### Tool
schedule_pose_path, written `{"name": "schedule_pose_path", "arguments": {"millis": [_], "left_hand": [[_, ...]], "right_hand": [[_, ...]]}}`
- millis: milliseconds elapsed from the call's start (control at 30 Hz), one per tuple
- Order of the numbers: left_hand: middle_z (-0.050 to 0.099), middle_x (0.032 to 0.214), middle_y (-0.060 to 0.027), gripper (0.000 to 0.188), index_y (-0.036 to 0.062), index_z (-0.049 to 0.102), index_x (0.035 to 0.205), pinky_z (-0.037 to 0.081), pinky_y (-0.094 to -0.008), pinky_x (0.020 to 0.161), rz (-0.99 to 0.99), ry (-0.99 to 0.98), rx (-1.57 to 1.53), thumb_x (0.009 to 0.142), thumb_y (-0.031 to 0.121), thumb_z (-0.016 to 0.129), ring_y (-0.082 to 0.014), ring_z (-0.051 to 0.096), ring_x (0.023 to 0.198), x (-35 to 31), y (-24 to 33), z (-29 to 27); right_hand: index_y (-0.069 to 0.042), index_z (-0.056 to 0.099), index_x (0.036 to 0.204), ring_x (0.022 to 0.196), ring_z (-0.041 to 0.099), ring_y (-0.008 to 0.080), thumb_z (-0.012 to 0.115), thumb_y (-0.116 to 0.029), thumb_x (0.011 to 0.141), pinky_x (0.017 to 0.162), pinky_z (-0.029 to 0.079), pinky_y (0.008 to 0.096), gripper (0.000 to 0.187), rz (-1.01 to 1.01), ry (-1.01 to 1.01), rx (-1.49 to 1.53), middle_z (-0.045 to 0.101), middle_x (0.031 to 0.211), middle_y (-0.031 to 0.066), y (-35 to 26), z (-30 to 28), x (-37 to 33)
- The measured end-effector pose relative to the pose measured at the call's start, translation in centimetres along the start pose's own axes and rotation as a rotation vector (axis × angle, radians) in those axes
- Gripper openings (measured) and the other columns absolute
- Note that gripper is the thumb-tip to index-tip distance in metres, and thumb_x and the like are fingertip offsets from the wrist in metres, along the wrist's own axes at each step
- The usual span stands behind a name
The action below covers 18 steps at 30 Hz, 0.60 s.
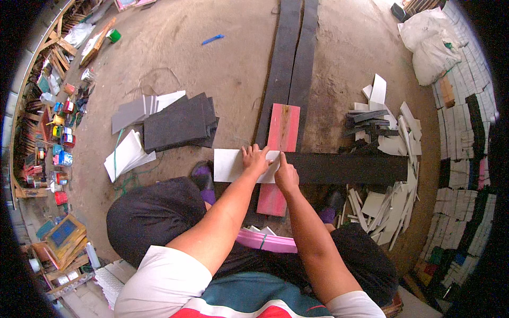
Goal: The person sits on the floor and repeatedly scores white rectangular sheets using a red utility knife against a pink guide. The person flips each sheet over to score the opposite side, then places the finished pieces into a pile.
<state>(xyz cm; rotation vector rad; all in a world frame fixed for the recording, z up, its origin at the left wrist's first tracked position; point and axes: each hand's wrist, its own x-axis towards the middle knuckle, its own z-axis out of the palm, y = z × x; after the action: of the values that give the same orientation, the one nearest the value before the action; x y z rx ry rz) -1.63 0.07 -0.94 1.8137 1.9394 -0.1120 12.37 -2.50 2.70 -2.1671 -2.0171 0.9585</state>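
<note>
My left hand (255, 160) lies with its fingers spread on a white rectangular piece (227, 165), pressing it down. Close beside it, my right hand (287, 174) is closed with its index finger stretched along the seam where the white piece meets a long black strip (344, 168). Whatever that hand grips, if anything, is hidden. Both pieces lie crosswise over a worn red-pink board (273, 199), which shows above and below them. Under the board, two dark planks (283, 58) run away from me along the floor.
Black sheets (175, 123) and white sheets (127, 153) lie at left. White offcuts (395, 206) pile up at right. A blue tool (213, 39) rests on the floor ahead. Pink strips (268, 241) lie by my lap. Paint cans (68, 139) line the left; stacked blocks (456, 132) line the right.
</note>
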Motion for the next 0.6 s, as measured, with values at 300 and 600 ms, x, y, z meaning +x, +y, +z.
{"name": "schedule_pose_path", "arguments": {"millis": [300,600], "left_hand": [[0.054,0.138,-0.0147,0.059,0.0305,0.055,0.138,0.020,-0.0618,0.119,-0.013,-0.020,0.025,0.087,0.054,0.071,-0.0360,0.045,0.136,0.6,0.6,0.0],[0.054,0.138,-0.0146,0.058,0.0306,0.055,0.139,0.022,-0.0612,0.119,-0.012,-0.004,0.052,0.087,0.052,0.072,-0.0355,0.046,0.135,0.4,0.6,0.1]], "right_hand": [[-0.008,0.047,0.141,0.098,0.070,0.0449,0.048,-0.017,0.095,0.084,0.056,0.0556,0.047,0.055,-0.108,-0.037,0.071,0.105,0.0274,-0.7,-1.9,0.4],[-0.008,0.041,0.146,0.089,0.071,0.0464,0.047,-0.015,0.095,0.077,0.056,0.0585,0.052,0.045,-0.092,-0.052,0.070,0.096,0.0307,1.7,1.1,-6.5]]}}
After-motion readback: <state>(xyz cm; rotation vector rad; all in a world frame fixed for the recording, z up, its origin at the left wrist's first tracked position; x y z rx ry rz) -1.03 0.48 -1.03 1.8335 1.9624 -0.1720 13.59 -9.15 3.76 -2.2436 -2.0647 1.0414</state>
